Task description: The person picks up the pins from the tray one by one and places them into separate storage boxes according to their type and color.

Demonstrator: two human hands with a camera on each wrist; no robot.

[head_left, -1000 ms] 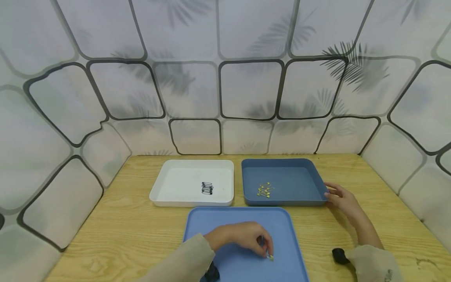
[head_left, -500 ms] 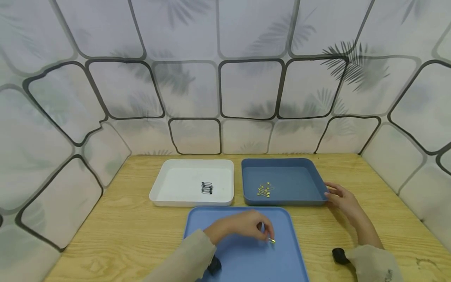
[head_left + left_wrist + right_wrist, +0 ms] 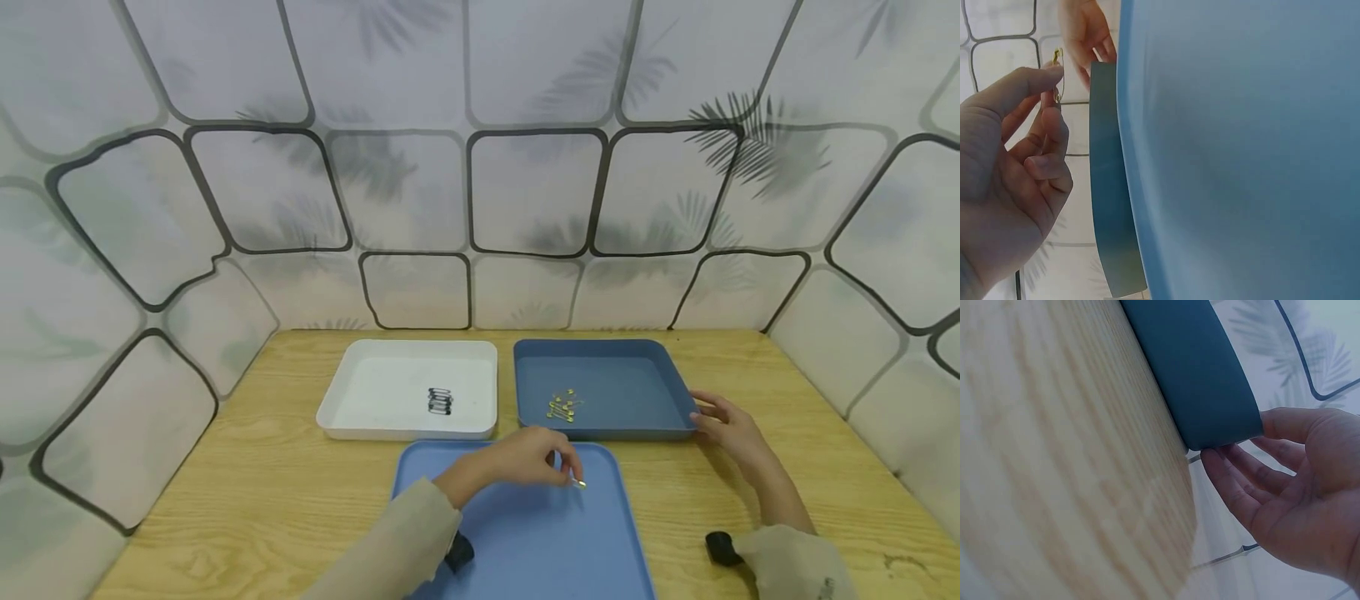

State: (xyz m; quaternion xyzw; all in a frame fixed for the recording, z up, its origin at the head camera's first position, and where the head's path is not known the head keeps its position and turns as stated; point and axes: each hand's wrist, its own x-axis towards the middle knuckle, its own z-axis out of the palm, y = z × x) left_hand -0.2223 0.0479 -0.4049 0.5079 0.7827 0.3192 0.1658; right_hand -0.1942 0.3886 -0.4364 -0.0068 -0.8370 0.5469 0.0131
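Note:
My left hand (image 3: 528, 458) is over the light blue tray (image 3: 540, 542), pinching a gold safety pin (image 3: 579, 483) between thumb and fingertips. In the left wrist view the safety pin (image 3: 1059, 75) stands upright in the pinch, and the other fingers curl below it. At the right, my right hand (image 3: 735, 429) holds the near right corner of a dark blue tray (image 3: 622, 400). The right wrist view has its thumb and fingers on either side of that corner. Several gold safety pins (image 3: 562, 406) lie in the dark blue tray, toward its near left.
A white tray (image 3: 375, 408) stands left of the dark blue one, with several black safety pins (image 3: 440, 401) lined up inside. All trays sit on a wooden table (image 3: 247, 492). A patterned cloth wall (image 3: 532, 192) encloses the back and sides.
My left hand has lifted the gold safety pin off the light blue tray and carried it away from me, toward the dark blue tray. The right hand stays at its corner.

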